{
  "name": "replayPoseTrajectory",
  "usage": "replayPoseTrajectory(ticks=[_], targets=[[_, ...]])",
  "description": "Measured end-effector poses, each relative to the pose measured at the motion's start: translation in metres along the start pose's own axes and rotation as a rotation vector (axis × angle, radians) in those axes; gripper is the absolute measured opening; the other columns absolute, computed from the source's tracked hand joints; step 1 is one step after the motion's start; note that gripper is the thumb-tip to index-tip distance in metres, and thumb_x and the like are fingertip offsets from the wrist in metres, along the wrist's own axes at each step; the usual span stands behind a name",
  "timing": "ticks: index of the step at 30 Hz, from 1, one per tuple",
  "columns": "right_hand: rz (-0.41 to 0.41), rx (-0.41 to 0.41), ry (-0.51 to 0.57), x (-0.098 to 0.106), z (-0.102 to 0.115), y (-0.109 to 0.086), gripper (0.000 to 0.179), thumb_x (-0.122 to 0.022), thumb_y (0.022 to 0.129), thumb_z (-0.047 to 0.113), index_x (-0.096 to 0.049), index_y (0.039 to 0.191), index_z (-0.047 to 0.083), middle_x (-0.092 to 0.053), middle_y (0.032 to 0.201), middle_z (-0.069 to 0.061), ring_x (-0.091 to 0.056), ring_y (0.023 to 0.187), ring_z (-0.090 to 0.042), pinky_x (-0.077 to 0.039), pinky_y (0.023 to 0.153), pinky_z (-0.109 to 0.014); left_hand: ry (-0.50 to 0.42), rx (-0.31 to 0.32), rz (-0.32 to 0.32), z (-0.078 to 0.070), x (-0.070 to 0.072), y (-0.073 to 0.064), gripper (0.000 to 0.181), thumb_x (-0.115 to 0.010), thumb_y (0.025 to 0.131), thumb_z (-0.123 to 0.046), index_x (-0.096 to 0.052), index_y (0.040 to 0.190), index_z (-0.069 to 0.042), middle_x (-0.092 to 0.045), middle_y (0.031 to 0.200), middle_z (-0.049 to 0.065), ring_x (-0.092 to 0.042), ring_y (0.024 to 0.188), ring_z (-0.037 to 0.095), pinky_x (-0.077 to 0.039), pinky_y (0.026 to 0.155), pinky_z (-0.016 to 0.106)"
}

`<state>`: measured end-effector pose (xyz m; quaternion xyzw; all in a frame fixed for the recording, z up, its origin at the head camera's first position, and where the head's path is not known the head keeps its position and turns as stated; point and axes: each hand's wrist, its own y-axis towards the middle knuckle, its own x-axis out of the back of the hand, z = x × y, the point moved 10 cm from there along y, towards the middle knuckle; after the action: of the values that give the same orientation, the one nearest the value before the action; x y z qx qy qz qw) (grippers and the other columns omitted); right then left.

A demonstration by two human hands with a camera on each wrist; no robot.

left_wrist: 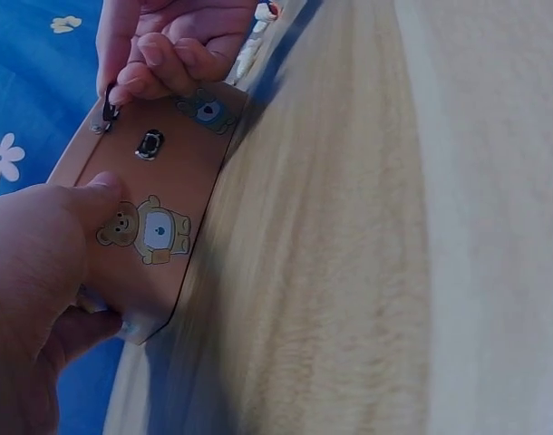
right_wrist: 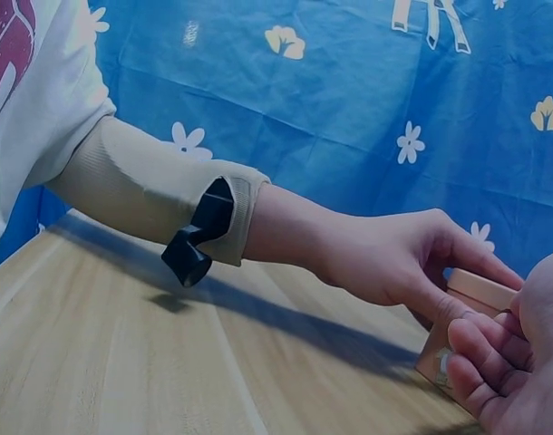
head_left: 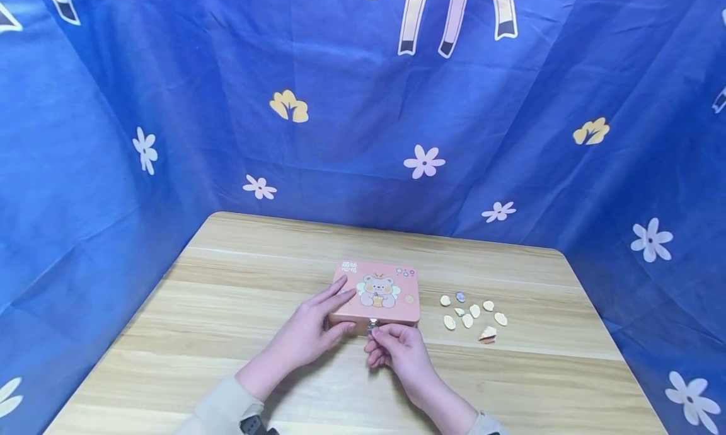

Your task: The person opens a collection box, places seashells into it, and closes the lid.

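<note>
A pink tin box (head_left: 403, 315) with a bear picture on its lid lies on the table, its lid down. My left hand (head_left: 309, 331) grips its left end, fingers over the lid and thumb against the front. At the front edge, my right hand (head_left: 403, 356) pinches the small metal latch (left_wrist: 109, 111) between thumb and index finger. The left wrist view shows this latch raised away from the catch plate (left_wrist: 150, 145) on the front wall. The right hand's other fingers are curled in front of the box.
Several small pale shell-like pieces (head_left: 450, 322) lie right of the box, with a blue one (head_left: 460, 296) and a larger brown-and-white one (head_left: 488, 335) among them. A blue patterned cloth (head_left: 351, 132) hangs behind and beside the wooden table (head_left: 255, 252).
</note>
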<state>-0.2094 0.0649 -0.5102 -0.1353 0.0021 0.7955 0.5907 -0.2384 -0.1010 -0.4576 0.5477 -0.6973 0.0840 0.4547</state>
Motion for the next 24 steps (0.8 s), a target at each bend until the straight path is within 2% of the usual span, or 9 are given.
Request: replayPoseTrajectory(ticks=[1,8,11,13,16,17,20,22,24], targets=[[0.002,0.001,0.0,0.0,0.001,0.0,0.029,-0.064,0.106,0.011,-0.064,0.107,-0.018,-0.073,0.084,-0.009,-0.069,0.068,-0.013,-0.06,0.069,-0.026,-0.003,0.0,0.002,0.0,0.0,0.0,0.069,-0.086,0.092,-0.031,-0.057,0.154,-0.02,-0.036,0.169,0.005,-0.074,0.1,0.027,-0.052,0.106,0.041],[0.006,0.007,-0.001,-0.001,0.004,-0.001,0.027,-0.063,0.106,0.01,-0.065,0.108,-0.017,-0.073,0.084,-0.009,-0.068,0.067,-0.013,-0.06,0.069,-0.026,0.011,-0.003,-0.002,-0.003,0.003,0.001,0.066,-0.084,0.094,-0.035,-0.059,0.153,-0.02,-0.038,0.168,0.007,-0.073,0.08,0.015,-0.058,0.093,0.034],[0.007,0.005,0.001,-0.002,0.005,-0.001,0.026,-0.063,0.106,0.01,-0.065,0.108,-0.016,-0.073,0.084,-0.009,-0.068,0.068,-0.013,-0.06,0.069,-0.026,-0.011,0.018,0.014,-0.002,0.003,0.001,0.065,-0.082,0.095,-0.035,-0.058,0.153,-0.021,-0.038,0.168,0.008,-0.048,0.046,0.004,-0.057,0.072,0.029],[0.006,0.005,0.005,-0.002,0.006,-0.001,0.026,-0.063,0.106,0.01,-0.065,0.108,-0.016,-0.073,0.084,-0.008,-0.068,0.067,-0.013,-0.06,0.069,-0.026,-0.015,0.023,0.019,-0.002,0.003,0.002,0.064,-0.082,0.096,-0.035,-0.058,0.153,-0.02,-0.038,0.167,0.008,-0.04,0.042,0.001,-0.056,0.071,0.029],[0.006,0.006,0.009,-0.002,0.007,-0.001,0.025,-0.063,0.106,0.01,-0.065,0.108,-0.015,-0.073,0.084,-0.008,-0.068,0.067,-0.013,-0.06,0.069,-0.026,-0.006,0.026,0.022,-0.003,0.004,0.002,0.064,-0.081,0.096,-0.035,-0.058,0.153,-0.021,-0.037,0.168,0.008,-0.04,0.042,0.002,-0.056,0.074,0.031],[0.007,0.007,0.009,-0.002,0.008,-0.001,0.025,-0.063,0.106,0.01,-0.065,0.107,-0.015,-0.073,0.083,-0.008,-0.068,0.067,-0.013,-0.06,0.069,-0.026,0.0,0.027,0.023,-0.003,0.004,0.003,0.064,-0.081,0.096,-0.036,-0.058,0.154,-0.022,-0.037,0.168,0.007,-0.043,0.042,0.005,-0.057,0.075,0.031],[0.007,0.013,0.006,-0.002,0.01,-0.001,0.025,-0.063,0.106,0.011,-0.065,0.108,-0.014,-0.073,0.084,-0.008,-0.068,0.067,-0.013,-0.06,0.07,-0.026,0.015,0.019,0.011,-0.004,0.006,0.004,0.064,-0.082,0.095,-0.037,-0.059,0.153,-0.022,-0.038,0.167,0.007,-0.066,0.061,0.016,-0.059,0.083,0.035],[0.009,0.018,0.001,-0.003,0.011,-0.001,0.026,-0.063,0.106,0.012,-0.065,0.108,-0.014,-0.073,0.084,-0.008,-0.068,0.067,-0.013,-0.06,0.07,-0.027,0.02,0.011,-0.001,-0.005,0.008,0.005,0.064,-0.083,0.094,-0.038,-0.06,0.152,-0.021,-0.039,0.167,0.009,-0.075,0.091,0.027,-0.059,0.094,0.041],[0.01,0.024,-0.001,-0.003,0.013,-0.001,0.027,-0.063,0.106,0.012,-0.065,0.109,-0.014,-0.073,0.084,-0.008,-0.068,0.068,-0.013,-0.06,0.07,-0.027,0.024,0.004,-0.012,-0.006,0.011,0.006,0.065,-0.083,0.094,-0.038,-0.06,0.151,-0.019,-0.039,0.166,0.01,-0.068,0.121,0.037,-0.053,0.104,0.049]])
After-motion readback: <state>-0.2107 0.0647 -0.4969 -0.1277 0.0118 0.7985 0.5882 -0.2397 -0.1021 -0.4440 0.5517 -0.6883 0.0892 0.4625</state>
